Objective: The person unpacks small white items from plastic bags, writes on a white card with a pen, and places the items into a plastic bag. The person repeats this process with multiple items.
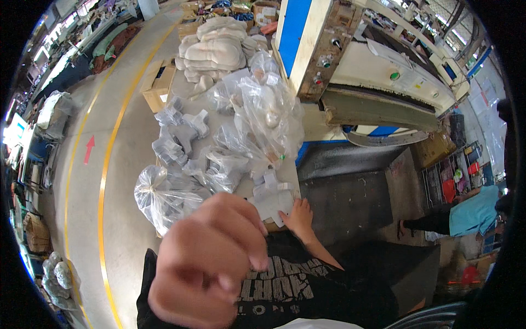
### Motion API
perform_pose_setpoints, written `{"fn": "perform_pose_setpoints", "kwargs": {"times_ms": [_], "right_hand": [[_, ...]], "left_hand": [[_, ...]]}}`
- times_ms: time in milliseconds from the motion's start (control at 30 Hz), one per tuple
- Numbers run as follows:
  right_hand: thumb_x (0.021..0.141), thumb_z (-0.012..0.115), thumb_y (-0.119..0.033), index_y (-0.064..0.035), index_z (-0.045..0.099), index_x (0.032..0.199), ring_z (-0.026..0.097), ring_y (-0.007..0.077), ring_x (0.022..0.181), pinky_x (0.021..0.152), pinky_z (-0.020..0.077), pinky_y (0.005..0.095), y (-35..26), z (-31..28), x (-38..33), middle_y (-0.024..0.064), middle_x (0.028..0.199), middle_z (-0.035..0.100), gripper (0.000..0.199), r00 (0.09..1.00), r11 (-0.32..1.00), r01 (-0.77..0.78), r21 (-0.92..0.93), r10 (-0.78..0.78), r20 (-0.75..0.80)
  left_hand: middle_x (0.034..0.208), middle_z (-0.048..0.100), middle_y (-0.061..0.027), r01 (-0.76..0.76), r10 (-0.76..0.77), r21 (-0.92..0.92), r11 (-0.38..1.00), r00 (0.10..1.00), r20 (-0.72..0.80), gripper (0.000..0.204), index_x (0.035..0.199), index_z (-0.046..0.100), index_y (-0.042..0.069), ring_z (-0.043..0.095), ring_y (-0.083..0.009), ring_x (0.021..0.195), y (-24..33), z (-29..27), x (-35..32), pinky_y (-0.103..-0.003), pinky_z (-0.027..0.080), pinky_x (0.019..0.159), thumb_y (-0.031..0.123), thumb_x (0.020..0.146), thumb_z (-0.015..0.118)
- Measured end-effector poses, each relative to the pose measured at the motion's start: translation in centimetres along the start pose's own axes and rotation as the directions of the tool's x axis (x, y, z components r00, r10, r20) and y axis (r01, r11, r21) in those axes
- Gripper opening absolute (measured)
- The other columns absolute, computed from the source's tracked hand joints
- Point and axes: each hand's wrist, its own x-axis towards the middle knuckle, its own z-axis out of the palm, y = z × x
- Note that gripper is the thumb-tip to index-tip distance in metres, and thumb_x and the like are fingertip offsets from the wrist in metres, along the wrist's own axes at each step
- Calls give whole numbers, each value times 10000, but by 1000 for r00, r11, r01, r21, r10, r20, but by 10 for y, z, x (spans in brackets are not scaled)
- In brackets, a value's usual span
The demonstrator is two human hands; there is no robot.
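My left hand (208, 263) is raised very close to the camera, large and blurred, curled into a fist with nothing visible in it. My right hand (299, 215) lies at the near edge of the work table (192, 82), palm down, fingers resting against a small stack of pale grey flat cut pieces (274, 198). Just beyond the stack lie clear plastic bags of grey cut pieces (257, 118), and another full bag (161, 194) hangs at the table's near left corner.
Stacks of beige sole-shaped pieces (215, 52) fill the table's far end, beside a cardboard box (158, 82). A cream and blue machine (378, 82) stands on the right. A yellow floor line (104, 181) runs on the left. Another person (466, 216) stands far right.
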Motion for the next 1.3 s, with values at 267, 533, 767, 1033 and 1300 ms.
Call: {"fn": "perform_pose_setpoints", "kwargs": {"times_ms": [267, 533, 767, 1033, 1300], "right_hand": [[830, 833, -377, 12, 523, 1325, 512, 473, 1334, 1029, 457, 632, 2, 5, 2, 265, 1370, 527, 702, 994, 993, -109, 46, 108, 23], [760, 856, -314, 40, 562, 1260, 619, 443, 1152, 977, 509, 539, 36, 28, 16, 261, 1244, 617, 679, 992, 954, 69, 290, -34, -123], [808, 842, -243, 90, 516, 1311, 686, 361, 1114, 967, 547, 459, 54, 24, 19, 257, 1200, 670, 686, 997, 840, 3, 543, 40, -67], [872, 817, -211, 55, 502, 1352, 675, 287, 1096, 949, 557, 424, 55, 20, 16, 193, 1228, 657, 633, 999, 809, -6, 588, -23, 42], [966, 689, -117, -9, 505, 1413, 629, 180, 1016, 892, 546, 360, 31, -51, 1, 94, 1219, 641, 496, 942, 117, -30, 993, -330, 67]], "left_hand": [[942, 512, -63, -184, 185, -145, 972, 983, -3, 175, 791, 559, 146, 579, -257, 802, 11, 18, 35, -440, 484, 732, 66, 853, 702], [1136, 638, -200, 493, -718, 706, 508, 695, 31, 332, 1245, 575, 38, 656, -379, 1044, -185, -41, -132, -468, 544, 872, 61, 920, 638], [1356, 560, -243, 210, -891, 973, 98, 454, -8, 806, 1644, 333, 230, 604, -459, 1203, -256, -5, -271, -582, 542, 978, 245, 938, 722], [1218, 597, -176, 156, -823, 976, 152, 566, 38, 741, 1557, 464, 280, 656, -411, 1092, -279, -16, -279, -541, 610, 792, 108, 882, 717], [1284, 625, -188, 873, -900, 312, 374, 423, -105, 623, 1485, 450, 170, 703, -361, 1115, -223, -53, -226, -457, 598, 916, 45, 937, 719]]}}
